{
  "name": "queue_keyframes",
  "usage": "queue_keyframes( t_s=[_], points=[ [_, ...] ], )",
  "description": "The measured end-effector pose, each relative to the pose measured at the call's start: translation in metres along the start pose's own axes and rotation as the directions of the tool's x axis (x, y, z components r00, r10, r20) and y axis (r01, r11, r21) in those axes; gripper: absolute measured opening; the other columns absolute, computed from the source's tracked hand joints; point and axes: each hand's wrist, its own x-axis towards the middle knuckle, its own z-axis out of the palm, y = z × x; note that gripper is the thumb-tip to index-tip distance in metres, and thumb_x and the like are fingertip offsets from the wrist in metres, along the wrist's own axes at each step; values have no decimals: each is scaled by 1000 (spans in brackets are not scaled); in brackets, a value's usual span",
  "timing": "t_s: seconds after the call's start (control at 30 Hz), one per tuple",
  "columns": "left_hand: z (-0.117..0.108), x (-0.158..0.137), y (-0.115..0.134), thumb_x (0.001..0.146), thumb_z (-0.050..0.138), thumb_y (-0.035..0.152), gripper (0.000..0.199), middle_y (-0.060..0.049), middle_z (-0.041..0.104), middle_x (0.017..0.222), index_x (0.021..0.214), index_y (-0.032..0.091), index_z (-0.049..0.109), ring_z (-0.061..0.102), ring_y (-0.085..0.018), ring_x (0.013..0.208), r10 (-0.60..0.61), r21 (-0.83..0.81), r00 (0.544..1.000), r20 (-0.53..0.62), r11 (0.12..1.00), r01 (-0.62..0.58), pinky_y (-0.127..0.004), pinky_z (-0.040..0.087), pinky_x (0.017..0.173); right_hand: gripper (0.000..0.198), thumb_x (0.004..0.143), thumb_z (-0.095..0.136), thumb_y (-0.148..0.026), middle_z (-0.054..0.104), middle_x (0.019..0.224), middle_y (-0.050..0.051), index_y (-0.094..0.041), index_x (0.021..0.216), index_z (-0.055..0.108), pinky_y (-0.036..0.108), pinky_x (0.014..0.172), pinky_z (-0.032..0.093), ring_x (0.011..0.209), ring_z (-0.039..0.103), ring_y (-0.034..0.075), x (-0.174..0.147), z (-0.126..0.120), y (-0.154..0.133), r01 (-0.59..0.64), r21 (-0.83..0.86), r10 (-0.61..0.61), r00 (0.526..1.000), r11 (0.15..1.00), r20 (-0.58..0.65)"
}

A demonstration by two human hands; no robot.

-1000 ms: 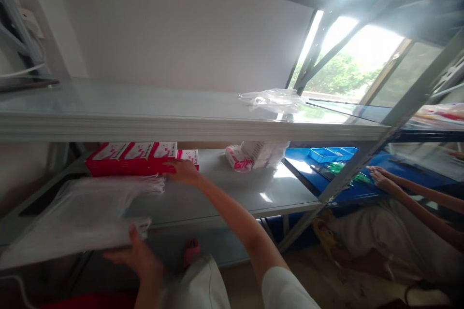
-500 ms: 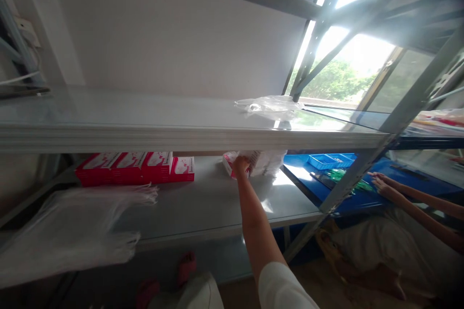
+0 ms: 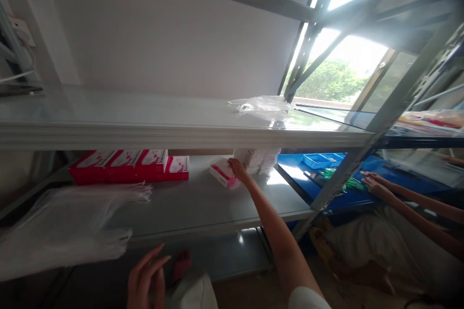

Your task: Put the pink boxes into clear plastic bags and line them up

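Observation:
My right hand (image 3: 237, 170) reaches onto the grey middle shelf (image 3: 203, 203) and grips a small pink and white packet (image 3: 224, 174), which lies just left of a stack of white packets (image 3: 258, 159). A row of red and white boxes (image 3: 130, 166) stands further left at the back of the same shelf. My left hand (image 3: 145, 280) hovers low in front of the shelf edge, fingers apart and holding nothing. A pile of clear plastic bags (image 3: 68, 224) lies on the shelf's left end, close to that hand.
An upper grey shelf (image 3: 174, 125) carries a crumpled clear bag (image 3: 261, 105). To the right, another person's hands (image 3: 373, 183) rest on a blue table (image 3: 326, 178) with a blue tray (image 3: 321, 159). A diagonal metal post (image 3: 377, 120) separates the two areas.
My right hand left the red boxes, moved right to the pink packet and pulled it a little leftward. My left hand let go of the plastic bags and now hovers open below.

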Motion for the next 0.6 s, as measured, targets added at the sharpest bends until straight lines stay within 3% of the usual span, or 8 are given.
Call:
queue_keyframes(
  t_s=[0.1,0.27,0.3,0.4,0.47,0.53,0.6],
  points=[
    [30,45,25,89,44,22,20,-5,60,110,100,26,60,57,-21,104,114,-76,987,117,991,-106,-38,49,88,21,89,39,-8,63,96,7,-14,95,58,28,84,43,92,56,15,-24,0,-21,148,127,-148,989,981,-8],
    [100,125,26,89,47,25,33,-10,57,122,122,20,52,52,-22,115,175,-123,926,334,982,-141,-41,41,100,18,87,45,-7,62,91,4,-16,95,58,24,78,45,85,57,14,-63,0,-74,329,299,-341,940,896,-13],
    [112,137,24,88,48,24,35,-10,56,125,123,19,52,50,-22,118,197,-134,891,409,979,-155,-40,39,101,19,87,44,-6,62,92,4,-16,96,58,24,79,45,86,57,14,-69,-2,-82,357,332,-371,928,873,-21],
    [131,158,19,86,52,22,24,-7,66,110,107,20,63,59,-21,105,254,-168,701,667,967,-191,-34,44,93,21,88,43,-6,63,91,4,-17,93,60,26,80,44,89,57,15,-84,-10,-95,404,404,-418,907,821,-58],
    [131,163,18,82,57,25,15,-7,71,93,91,19,69,63,-23,92,230,-116,635,738,969,-216,-33,45,86,18,87,47,-8,64,87,4,-18,88,62,27,79,44,86,58,16,-91,-14,-94,374,414,-372,924,830,-89],
    [125,162,16,78,63,26,10,-7,71,84,80,19,70,63,-24,86,194,-44,666,721,971,-236,-34,44,83,16,84,51,-9,65,83,4,-19,81,64,28,78,43,83,59,17,-96,-16,-91,314,428,-286,949,847,-131],
    [117,159,10,74,66,26,7,-5,70,81,75,20,70,63,-23,83,161,-15,739,654,980,-200,-32,43,80,15,82,53,-10,67,81,3,-19,77,65,29,80,43,81,60,17,-101,-15,-87,251,457,-191,966,854,-175]
  ],
)
